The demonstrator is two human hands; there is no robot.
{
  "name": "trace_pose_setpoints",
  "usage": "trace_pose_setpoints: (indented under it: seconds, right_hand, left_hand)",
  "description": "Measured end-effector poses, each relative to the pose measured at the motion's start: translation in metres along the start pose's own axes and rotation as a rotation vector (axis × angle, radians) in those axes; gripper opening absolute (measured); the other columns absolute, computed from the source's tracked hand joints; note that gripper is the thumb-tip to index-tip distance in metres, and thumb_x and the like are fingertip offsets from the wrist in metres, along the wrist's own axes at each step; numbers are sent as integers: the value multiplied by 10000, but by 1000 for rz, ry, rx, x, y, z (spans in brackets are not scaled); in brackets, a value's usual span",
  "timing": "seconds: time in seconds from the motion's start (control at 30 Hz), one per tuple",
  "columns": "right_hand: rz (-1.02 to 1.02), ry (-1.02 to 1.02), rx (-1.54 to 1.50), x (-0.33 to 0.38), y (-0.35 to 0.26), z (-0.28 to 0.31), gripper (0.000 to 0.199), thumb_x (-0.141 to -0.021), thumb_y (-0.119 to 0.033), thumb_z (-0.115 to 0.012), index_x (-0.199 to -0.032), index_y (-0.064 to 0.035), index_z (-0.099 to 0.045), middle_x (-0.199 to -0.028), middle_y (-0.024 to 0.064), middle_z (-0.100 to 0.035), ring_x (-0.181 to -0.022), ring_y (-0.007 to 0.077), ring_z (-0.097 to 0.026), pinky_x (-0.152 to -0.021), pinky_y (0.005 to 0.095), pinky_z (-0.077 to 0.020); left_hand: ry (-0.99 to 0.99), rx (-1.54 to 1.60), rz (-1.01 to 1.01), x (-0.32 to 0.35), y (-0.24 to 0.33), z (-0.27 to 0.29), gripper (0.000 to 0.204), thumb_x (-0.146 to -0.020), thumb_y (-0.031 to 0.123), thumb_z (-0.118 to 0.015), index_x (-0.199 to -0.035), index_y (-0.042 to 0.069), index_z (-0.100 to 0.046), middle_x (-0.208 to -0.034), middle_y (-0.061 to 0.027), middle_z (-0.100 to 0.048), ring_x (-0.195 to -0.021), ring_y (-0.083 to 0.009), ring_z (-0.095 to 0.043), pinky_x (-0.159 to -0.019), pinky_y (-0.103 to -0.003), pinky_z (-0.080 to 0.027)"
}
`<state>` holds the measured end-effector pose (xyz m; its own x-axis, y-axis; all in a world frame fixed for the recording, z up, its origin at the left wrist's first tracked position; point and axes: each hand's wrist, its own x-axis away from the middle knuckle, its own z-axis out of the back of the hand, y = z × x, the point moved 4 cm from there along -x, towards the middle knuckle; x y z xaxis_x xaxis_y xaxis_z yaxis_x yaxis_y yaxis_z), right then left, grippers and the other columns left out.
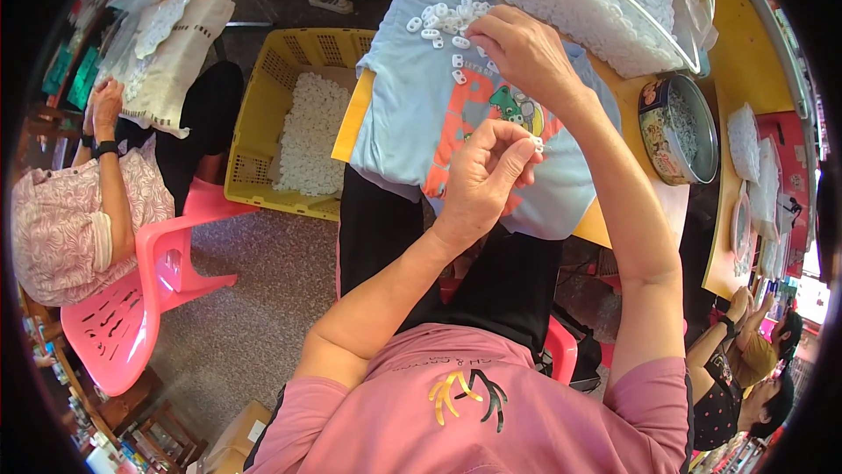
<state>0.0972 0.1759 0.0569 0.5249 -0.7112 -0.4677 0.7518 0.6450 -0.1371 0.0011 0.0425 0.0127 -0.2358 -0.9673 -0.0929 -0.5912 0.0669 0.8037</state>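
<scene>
My left hand [487, 178] is closed in front of me, pinching a small white plastic piece [537, 144] between thumb and forefinger. Farther off, my right hand [526, 46] reaches over a light blue printed cloth [399, 114], its fingers bent together beside a loose pile of white plastic pieces [438, 18]. These pieces are small ovals with two holes. Whatever is in my right fingertips, if anything, is hidden. A few single pieces [458, 76] lie on the cloth just below the pile.
A yellow crate [241, 145] of white pieces stands left of my knees. Beyond my right arm are a clear bag of white pieces [605, 14] and a round tin [653, 136] of small metal parts. A person [96, 202] sits at far left near a pink chair [132, 325].
</scene>
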Motion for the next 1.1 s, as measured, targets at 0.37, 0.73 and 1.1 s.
trace_pose_setpoints:
  seconds: [0.37, 0.73, 1.1]
  right_hand:
    - [28, -48, 33, -6, -4, -13, 105, -869, -177, -671, -951, -121, -705, -965, 64, -613, -815, 292, -638, -685, 408, -516]
    - [-645, 6, -942, 37, 4, 26, 235, -932, -127, -641, -1137, -15, -669, -1010, 61, -679, -902, 144, -659, -774, 294, -562]
    - [-903, 167, -1591, 117, -32, 45, 312, -961, -142, -623, -1241, -3, -608, -963, 43, -664, -895, 118, -658, -786, 284, -558]
  left_hand:
    - [-34, -44, -26, 0, -2, 1, 95, -1002, 149, -574, -1051, 69, -566, -901, -25, -656, -718, -70, -592, -632, -210, -470]
    - [3, -36, 18, 0, -2, -1, 91, -997, 125, -573, -1038, 44, -564, -887, -30, -655, -711, -56, -565, -661, -206, -484]
    - [20, 8, -58, -6, -4, 2, 117, -995, 138, -582, -1044, 34, -559, -888, -60, -671, -709, -90, -593, -677, -221, -495]
